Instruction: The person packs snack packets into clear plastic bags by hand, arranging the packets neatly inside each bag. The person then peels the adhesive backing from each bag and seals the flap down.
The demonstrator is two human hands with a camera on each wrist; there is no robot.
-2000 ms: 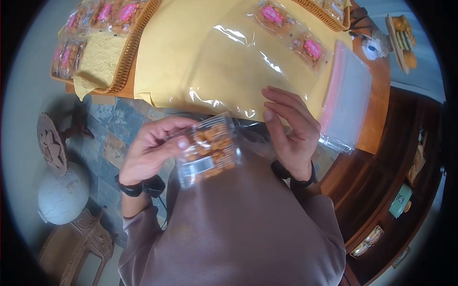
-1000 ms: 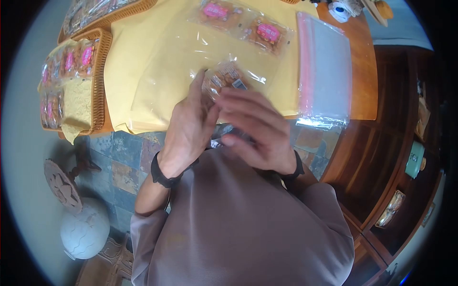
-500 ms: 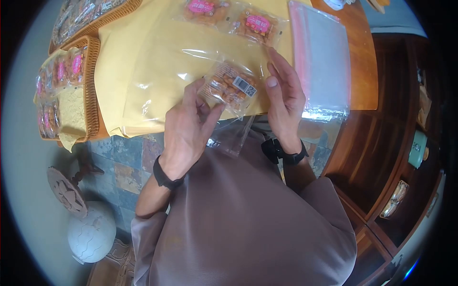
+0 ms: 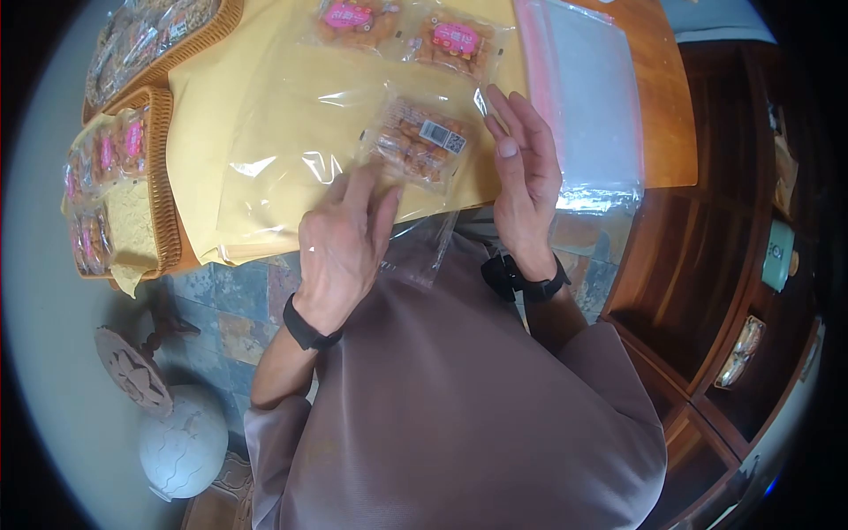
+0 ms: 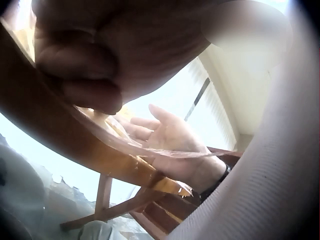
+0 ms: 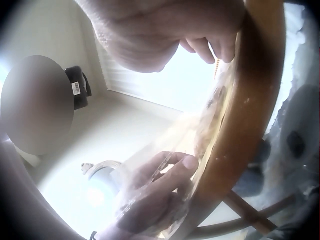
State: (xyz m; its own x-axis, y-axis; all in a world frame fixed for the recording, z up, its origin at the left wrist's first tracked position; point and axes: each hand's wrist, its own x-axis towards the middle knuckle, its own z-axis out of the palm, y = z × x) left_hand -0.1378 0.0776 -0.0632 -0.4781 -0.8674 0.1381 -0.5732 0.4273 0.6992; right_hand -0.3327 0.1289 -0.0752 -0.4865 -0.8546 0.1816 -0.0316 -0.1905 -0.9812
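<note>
A clear snack packet [image 4: 415, 146] lies barcode side up on the near part of the yellow-covered table, brown pieces showing through. It overlaps a large clear plastic bag [image 4: 274, 190], whose near flap hangs over the lap. My left hand [image 4: 340, 252] is just below the packet, fingers loosely extended towards its lower left corner. Film overlaps that hand [image 6: 155, 190] in the right wrist view. My right hand [image 4: 527, 190] stands to the packet's right, fingers nearly straight along the bag's right side. Two pink-labelled snack packets [image 4: 355, 25] show through the bag farther back.
A stack of clear bags with pink edges [image 4: 587, 115] lies to the right. Wicker baskets of packets stand at left, the nearer basket [image 4: 163, 177] partly lined with yellow paper. Wooden shelves [image 4: 680, 256] stand beyond the table's right edge. A white round vase [image 4: 184, 442] is at lower left.
My left hand brought the packet from over the lap onto the table and let it go, then drew slightly back. The right hand moved aside to the right. The view has shifted.
</note>
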